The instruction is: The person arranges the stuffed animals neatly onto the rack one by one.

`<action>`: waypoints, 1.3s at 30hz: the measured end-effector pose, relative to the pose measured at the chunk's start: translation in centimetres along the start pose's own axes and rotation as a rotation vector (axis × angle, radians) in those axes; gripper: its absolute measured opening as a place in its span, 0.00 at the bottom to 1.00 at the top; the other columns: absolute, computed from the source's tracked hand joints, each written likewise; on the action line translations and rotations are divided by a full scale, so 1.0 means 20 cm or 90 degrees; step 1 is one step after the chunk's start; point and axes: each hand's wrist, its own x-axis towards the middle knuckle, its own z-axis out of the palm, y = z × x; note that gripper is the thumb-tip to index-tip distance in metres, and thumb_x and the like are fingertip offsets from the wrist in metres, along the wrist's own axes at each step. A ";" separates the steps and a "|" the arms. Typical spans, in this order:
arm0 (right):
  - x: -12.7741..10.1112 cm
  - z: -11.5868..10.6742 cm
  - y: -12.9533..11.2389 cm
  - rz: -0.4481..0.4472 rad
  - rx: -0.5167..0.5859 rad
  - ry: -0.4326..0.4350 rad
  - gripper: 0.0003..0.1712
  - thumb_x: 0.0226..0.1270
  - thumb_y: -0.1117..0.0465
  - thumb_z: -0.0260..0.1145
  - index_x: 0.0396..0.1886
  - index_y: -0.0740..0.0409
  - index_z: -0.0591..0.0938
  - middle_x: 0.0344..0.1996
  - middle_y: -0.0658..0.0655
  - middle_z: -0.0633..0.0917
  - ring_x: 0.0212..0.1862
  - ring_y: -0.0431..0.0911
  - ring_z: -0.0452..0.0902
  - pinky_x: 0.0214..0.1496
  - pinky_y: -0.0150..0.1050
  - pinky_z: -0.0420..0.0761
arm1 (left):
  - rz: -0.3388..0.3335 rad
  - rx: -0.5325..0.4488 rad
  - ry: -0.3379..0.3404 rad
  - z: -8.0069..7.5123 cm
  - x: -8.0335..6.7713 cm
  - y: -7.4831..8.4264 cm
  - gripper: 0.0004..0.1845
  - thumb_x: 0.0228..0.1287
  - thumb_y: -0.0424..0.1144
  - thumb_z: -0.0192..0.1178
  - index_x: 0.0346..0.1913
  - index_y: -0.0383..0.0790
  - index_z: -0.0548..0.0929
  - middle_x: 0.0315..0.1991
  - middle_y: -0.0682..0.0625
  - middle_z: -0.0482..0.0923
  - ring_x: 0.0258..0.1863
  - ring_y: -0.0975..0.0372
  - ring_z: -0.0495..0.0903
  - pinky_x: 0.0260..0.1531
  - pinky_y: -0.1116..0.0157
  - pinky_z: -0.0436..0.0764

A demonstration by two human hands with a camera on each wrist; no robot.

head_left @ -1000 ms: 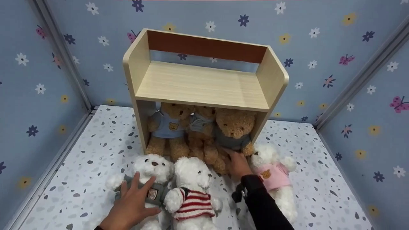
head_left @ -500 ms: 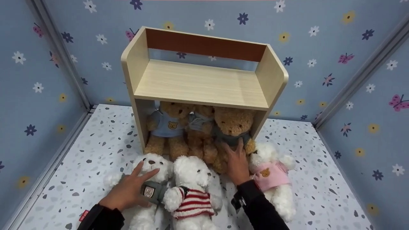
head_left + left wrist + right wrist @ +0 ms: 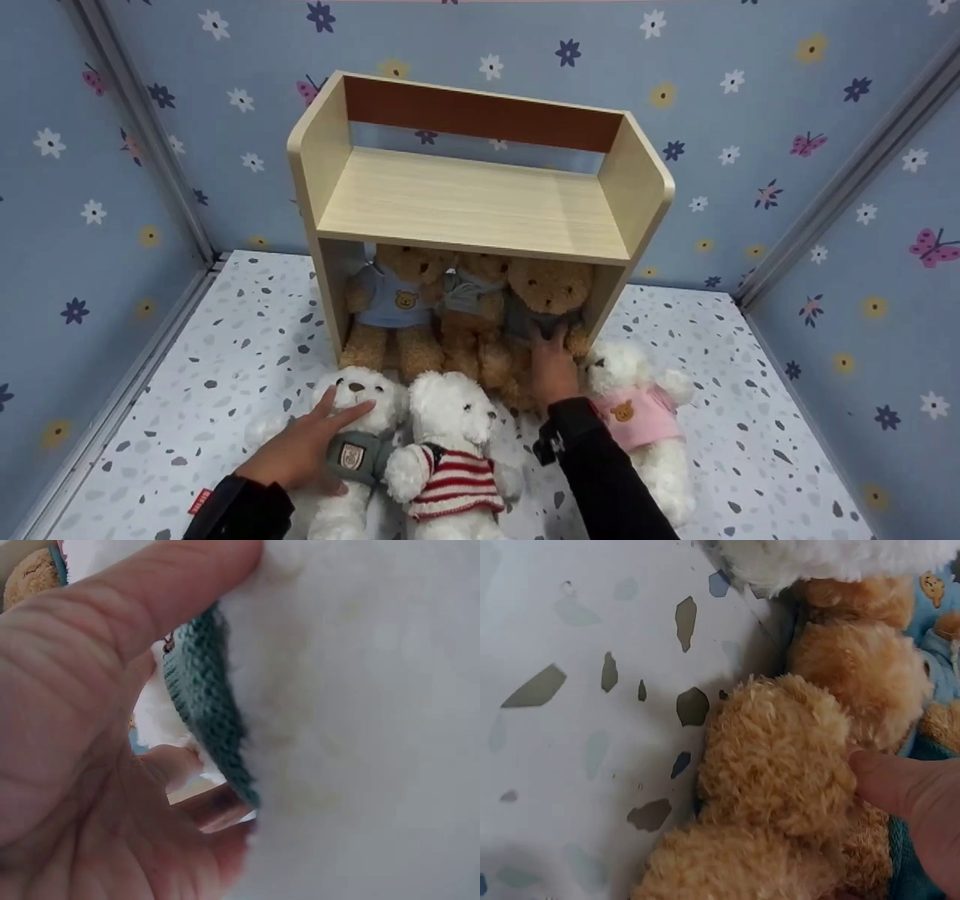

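My left hand (image 3: pixel 304 446) lies with spread fingers over the side of a white teddy bear (image 3: pixel 367 397) in a grey-green top. In the left wrist view, its thumb (image 3: pixel 161 592) reaches the white fur beside the knitted top (image 3: pixel 202 690). My right hand (image 3: pixel 553 371) presses outstretched fingers against the chest of a brown teddy bear (image 3: pixel 549 285) in a dark grey top, at the right end of the lower shelf space. Close up, the right thumb (image 3: pixel 889 776) touches the curly brown fur (image 3: pixel 772 757).
A two-tier wooden shelf (image 3: pixel 480 202) holds two more brown bears, one in a blue top (image 3: pixel 394 300), the other in a grey top (image 3: pixel 472 292). A white bear in red stripes (image 3: pixel 454 465) lies in front; another in pink (image 3: pixel 637 420) lies right.
My left hand has shifted from over the white bear's front to its side. My right hand has moved from low by the brown bear's legs up to its chest; that bear sits slightly deeper.
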 end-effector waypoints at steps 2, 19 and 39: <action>0.01 0.00 0.01 0.017 0.005 -0.015 0.40 0.55 0.68 0.70 0.69 0.56 0.66 0.64 0.82 0.55 0.17 0.51 0.73 0.16 0.42 0.71 | 0.001 -0.007 0.001 0.00 0.01 0.00 0.58 0.32 0.26 0.77 0.72 0.55 0.63 0.74 0.33 0.34 0.63 0.22 0.41 0.28 0.59 0.79; 0.10 -0.04 0.12 0.077 0.034 -0.090 0.51 0.60 0.59 0.69 0.76 0.52 0.50 0.70 0.79 0.38 0.16 0.47 0.68 0.18 0.38 0.63 | 0.006 0.002 0.008 0.02 0.04 0.06 0.57 0.31 0.26 0.77 0.71 0.57 0.64 0.75 0.36 0.35 0.66 0.28 0.47 0.38 0.53 0.81; 0.15 0.02 0.04 0.076 0.046 -0.105 0.50 0.62 0.53 0.67 0.77 0.45 0.49 0.70 0.78 0.43 0.20 0.50 0.73 0.21 0.41 0.68 | -0.014 -0.024 0.010 0.00 -0.01 -0.02 0.58 0.31 0.24 0.76 0.71 0.57 0.64 0.75 0.35 0.36 0.66 0.28 0.46 0.29 0.62 0.78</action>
